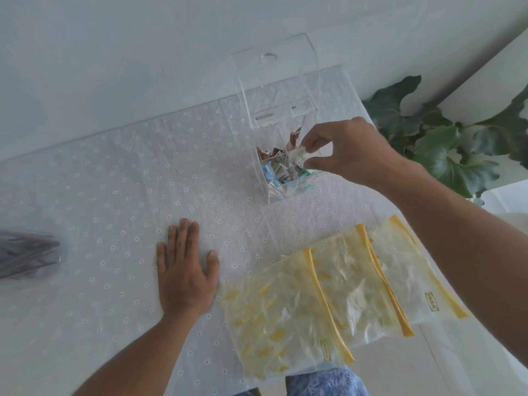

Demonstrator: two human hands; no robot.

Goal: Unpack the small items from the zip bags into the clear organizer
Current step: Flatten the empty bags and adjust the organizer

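Observation:
The clear organizer [274,115] stands at the back of the table with its lid raised. Its front compartments hold small brown, blue and teal packets [281,171]. My right hand [347,151] hovers over the organizer's right side and pinches a small pale packet [298,154] between thumb and fingers. My left hand [183,270] lies flat on the tablecloth with straight fingers, holding nothing. Three yellow-striped zip bags [328,292] lie overlapped at the front right, flat and seemingly empty.
A white dotted tablecloth [114,195] covers the table. A blurred grey object [25,252] lies at the left edge. A green leafy plant [445,144] stands past the table's right edge, behind my right arm. A white wall runs behind the organizer.

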